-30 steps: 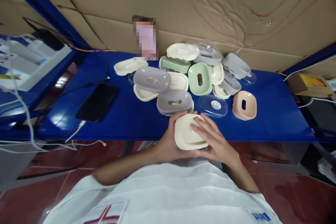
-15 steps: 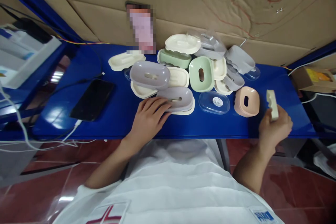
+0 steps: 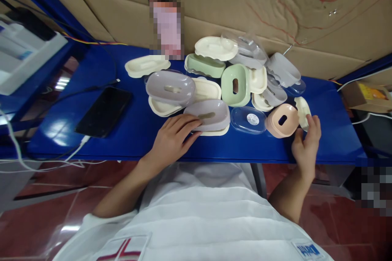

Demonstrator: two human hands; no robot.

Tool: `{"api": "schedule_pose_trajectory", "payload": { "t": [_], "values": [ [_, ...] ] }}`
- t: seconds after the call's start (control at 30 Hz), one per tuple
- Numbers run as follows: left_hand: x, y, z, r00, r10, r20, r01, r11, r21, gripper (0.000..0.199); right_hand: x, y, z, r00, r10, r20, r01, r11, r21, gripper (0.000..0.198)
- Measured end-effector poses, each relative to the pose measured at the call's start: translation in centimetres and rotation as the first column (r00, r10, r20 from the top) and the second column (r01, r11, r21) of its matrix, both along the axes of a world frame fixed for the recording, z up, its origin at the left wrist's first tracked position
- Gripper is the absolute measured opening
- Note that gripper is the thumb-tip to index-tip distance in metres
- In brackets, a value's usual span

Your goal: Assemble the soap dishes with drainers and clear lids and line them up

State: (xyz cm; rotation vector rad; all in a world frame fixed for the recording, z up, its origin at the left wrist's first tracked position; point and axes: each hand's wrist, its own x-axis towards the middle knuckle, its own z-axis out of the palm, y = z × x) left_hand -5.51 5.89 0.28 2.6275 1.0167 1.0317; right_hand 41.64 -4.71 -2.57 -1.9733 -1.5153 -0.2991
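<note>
My left hand [image 3: 171,138] grips the near left end of a grey soap dish [image 3: 219,110], fingers over its rim and thumb at the front. Under that dish a cream piece [image 3: 222,131] shows along the front. At the right, my right hand [image 3: 308,147] has thumb and fingers apart around the near end of a wavy-edged cream piece [image 3: 301,110], which rests tilted beside a peach soap dish [image 3: 280,124]. How firmly the fingers touch it is hard to see. A clear lid [image 3: 248,120] with a round white label lies left of the peach dish.
Behind are another grey dish [image 3: 170,85], a green dish [image 3: 228,91] and several cream, grey and clear pieces, piled together. A black phone [image 3: 104,112] with a white cable lies at the left. Cardboard [image 3: 116,4] lines the back of the blue table [image 3: 245,155].
My right hand has moved left and brought the cream piece down beside the peach dish, which now tilts slightly. The grey dish under my left hand has tipped a little.
</note>
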Motion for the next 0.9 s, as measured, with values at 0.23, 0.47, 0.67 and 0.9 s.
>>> {"api": "schedule_pose_trajectory", "payload": {
  "t": [0.23,0.47,0.67,0.9],
  "values": [
    [0.0,-0.1,0.3,0.992,-0.1,-0.074,0.104,0.993,0.048,0.027,-1.1,0.4,0.2,0.991,-0.124,0.059,0.125,0.992,-0.012,0.06],
    [-0.1,-0.3,0.8,0.979,-0.175,-0.101,0.184,0.979,0.086,0.023,-1.5,0.4,0.3,0.99,-0.124,0.069,0.123,0.992,0.024,0.061],
    [-0.1,-0.4,0.8,0.973,-0.209,-0.102,0.218,0.972,0.087,0.023,-2.7,0.3,1.0,0.972,-0.1,0.211,0.058,0.978,0.199,0.052],
    [-0.1,-0.4,0.9,0.962,-0.216,-0.164,0.233,0.968,0.096,0.021,-13.1,0.8,3.7,0.87,0.476,0.131,-0.492,0.857,0.152,0.044]
  ]
}}
